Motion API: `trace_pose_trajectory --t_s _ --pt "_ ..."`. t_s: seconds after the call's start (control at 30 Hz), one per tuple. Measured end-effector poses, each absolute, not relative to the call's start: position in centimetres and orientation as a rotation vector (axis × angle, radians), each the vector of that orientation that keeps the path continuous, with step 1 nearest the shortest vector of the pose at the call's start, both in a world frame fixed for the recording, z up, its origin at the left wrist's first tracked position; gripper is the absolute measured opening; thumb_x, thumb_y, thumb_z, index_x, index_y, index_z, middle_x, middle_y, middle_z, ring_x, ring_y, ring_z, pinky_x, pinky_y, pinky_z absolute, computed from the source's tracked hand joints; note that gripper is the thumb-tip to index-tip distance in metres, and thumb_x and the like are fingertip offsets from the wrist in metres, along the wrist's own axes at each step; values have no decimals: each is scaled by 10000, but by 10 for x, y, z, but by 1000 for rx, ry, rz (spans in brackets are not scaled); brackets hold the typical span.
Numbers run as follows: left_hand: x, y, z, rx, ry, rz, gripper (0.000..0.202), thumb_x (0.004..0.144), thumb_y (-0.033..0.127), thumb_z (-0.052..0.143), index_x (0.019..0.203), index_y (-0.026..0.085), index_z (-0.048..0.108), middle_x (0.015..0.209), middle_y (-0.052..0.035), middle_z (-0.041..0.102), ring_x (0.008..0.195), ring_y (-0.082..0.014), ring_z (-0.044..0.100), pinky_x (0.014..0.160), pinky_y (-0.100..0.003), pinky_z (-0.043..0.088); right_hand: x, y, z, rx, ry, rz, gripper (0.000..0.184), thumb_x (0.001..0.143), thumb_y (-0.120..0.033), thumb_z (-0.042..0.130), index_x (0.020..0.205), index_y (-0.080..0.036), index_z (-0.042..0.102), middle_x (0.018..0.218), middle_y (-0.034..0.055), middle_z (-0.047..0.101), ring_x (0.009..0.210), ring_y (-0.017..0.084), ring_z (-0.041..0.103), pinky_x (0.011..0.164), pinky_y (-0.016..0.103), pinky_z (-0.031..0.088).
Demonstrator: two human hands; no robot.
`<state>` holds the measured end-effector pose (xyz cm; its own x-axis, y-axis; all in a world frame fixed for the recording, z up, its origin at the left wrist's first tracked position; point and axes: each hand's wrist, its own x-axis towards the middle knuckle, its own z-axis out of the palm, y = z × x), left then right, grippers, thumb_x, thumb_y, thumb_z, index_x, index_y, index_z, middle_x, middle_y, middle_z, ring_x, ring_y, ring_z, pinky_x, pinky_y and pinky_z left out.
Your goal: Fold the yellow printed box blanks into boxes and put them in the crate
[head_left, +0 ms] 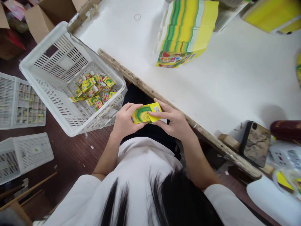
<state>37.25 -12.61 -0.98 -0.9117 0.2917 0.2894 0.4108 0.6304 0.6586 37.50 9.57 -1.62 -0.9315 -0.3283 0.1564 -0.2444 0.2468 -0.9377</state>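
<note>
Both my hands hold one small yellow-and-green box (146, 113) over my lap, just below the table's worn wooden edge (150, 91). My left hand (124, 121) wraps its fingers round the box's left end. My right hand (172, 121) grips the right end, thumb under and fingers on top near a barcode label. To the left, a white slotted plastic basket (44, 72) is tilted toward me and holds several small yellow, green and red packets (94, 90) in its lower corner.
A fanned stack of flat yellow-green printed cartons (185, 31) lies on the white table (235, 81). A phone (256, 143) lies at the table's right edge beside a dark red cylinder (285, 130). More white baskets (21, 103) and cardboard boxes (51, 12) stand on the floor at left.
</note>
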Motion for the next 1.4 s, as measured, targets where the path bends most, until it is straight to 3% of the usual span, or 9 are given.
trace_pose_trajectory --t_s 0.17,0.37,0.53,0.83,1.4 --pt "371 -125 -11 -544 -2721 -1103 555 699 346 850 1192 202 640 1067 -64 689 961 -217 683 850 -358 573 382 84 -21 -391 2472 -1884 265 847 -311 760 1099 -387 785 1463 -4 610 1354 310 579 1127 536 492" --pt "370 -123 -10 -562 -2725 -1151 579 701 404 864 1188 185 640 1046 -63 688 941 -205 681 840 -343 566 381 86 -21 -340 2349 -2000 190 851 -264 738 1019 -328 798 1404 37 642 1374 308 557 1147 535 465" --pt "371 -123 -13 -557 -2744 -1127 577 711 403 855 1201 200 628 1061 -61 680 952 -212 673 839 -352 563 384 79 -26 -252 2320 -2035 186 862 -281 722 1046 -300 744 1423 81 583 1408 313 509 1118 538 490" --pt "368 -126 -15 -619 -2767 -1077 599 762 386 832 1279 220 580 1151 -82 668 1053 -255 623 943 -420 515 382 78 -27 -216 2222 -2118 429 827 -294 768 1225 -293 607 1445 101 511 1339 284 548 1045 442 540" --pt "366 -126 -15 -604 -2824 -1041 569 763 351 825 1258 212 580 1125 -68 674 1028 -247 619 930 -394 509 383 75 -30 -317 2290 -2052 492 883 -267 710 1345 -300 543 1511 110 475 1421 300 478 1074 458 523"
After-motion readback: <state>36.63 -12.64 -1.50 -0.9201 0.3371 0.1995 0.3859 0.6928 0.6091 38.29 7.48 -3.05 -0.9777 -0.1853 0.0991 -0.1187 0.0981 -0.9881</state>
